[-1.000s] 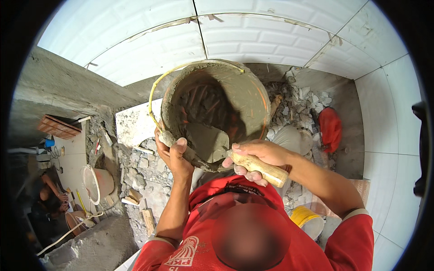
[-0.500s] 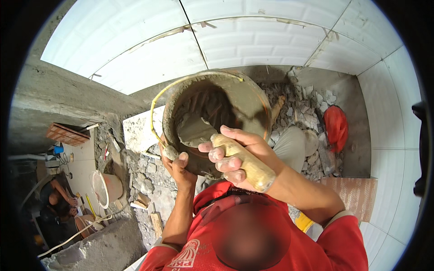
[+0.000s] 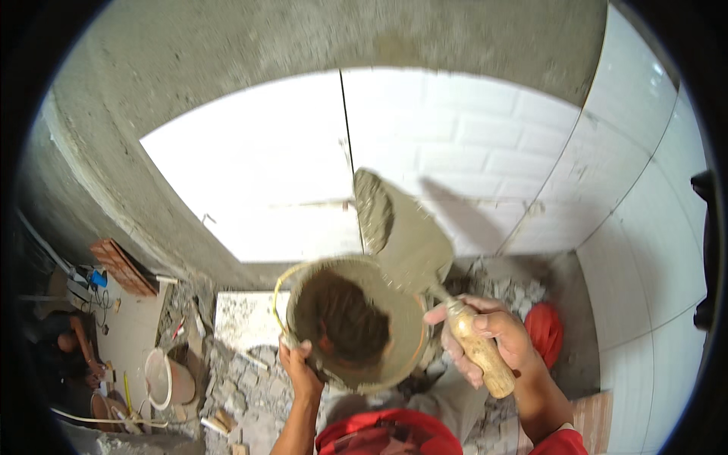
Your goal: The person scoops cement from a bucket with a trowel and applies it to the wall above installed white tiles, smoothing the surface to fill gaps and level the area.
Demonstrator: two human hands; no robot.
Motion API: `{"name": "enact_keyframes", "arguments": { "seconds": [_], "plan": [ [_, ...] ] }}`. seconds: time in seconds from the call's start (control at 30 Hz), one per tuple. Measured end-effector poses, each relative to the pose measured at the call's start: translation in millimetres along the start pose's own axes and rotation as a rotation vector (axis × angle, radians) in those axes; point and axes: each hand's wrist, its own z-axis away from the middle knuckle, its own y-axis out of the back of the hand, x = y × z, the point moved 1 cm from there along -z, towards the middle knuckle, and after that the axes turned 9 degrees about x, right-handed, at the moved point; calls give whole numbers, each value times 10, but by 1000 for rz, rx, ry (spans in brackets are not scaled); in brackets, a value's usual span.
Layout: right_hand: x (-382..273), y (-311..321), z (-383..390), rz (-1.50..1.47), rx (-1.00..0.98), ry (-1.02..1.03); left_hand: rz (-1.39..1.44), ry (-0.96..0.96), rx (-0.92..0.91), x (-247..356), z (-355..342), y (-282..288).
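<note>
My right hand [image 3: 489, 337] is closed round the wooden handle of a trowel [image 3: 413, 239]. Wet grey mortar [image 3: 374, 211] is heaped along the left edge of its blade. The blade is raised over the far side of a mortar-caked bucket [image 3: 413, 337], in front of the white wall tiles [image 3: 470, 129]. More mortar lies inside the bucket. My left hand [image 3: 301, 368] grips the bucket's left rim, close to one end of the yellow handle [image 3: 279, 292].
Rubble [image 3: 250, 387] covers the floor around the bucket. A red bag [image 3: 544, 334] lies at right. At far left, a co-worker [image 3: 72, 349] bends near a pale bucket [image 3: 168, 379]. Bare grey wall [image 3: 303, 38] rises above the tiles.
My right hand has lifted the trowel out of the bucket, up and to the right, with mortar on its blade. The view has tilted up toward the wall. My left hand stays on the rim.
</note>
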Motion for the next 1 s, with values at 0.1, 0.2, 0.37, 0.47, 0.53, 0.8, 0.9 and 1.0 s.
{"name": "enact_keyframes", "arguments": {
  "seconds": [0.1, 0.2, 0.37, 0.47, 0.53, 0.8, 0.9, 1.0],
  "plan": [
    [-587, -80, -88, 513, 231, 294, -63, -5, 30, 19, -38, -42],
    [-1062, -111, -481, 1097, 313, 854, -52, 5, 18, 35, -5, -51],
    [-1397, 103, -1168, 1598, 476, 1406, -82, 12, 75, 59, 24, -37],
    [-1438, 225, -1500, 1727, 542, 1407, -64, 2, 94, 44, -9, 4],
    [-1396, 278, -1659, 1763, 611, 1467, -65, -3, 103, 28, -34, 54],
    [-1157, 389, -1912, 1735, 768, 1465, -55, 24, 122, 8, -74, 147],
    [-1053, 397, -1879, 1713, 775, 1442, -51, -2, 111, 15, -70, 96],
    [-951, 422, -1870, 1697, 782, 1342, -12, 14, 97, 15, -55, 66]
  ]
}}
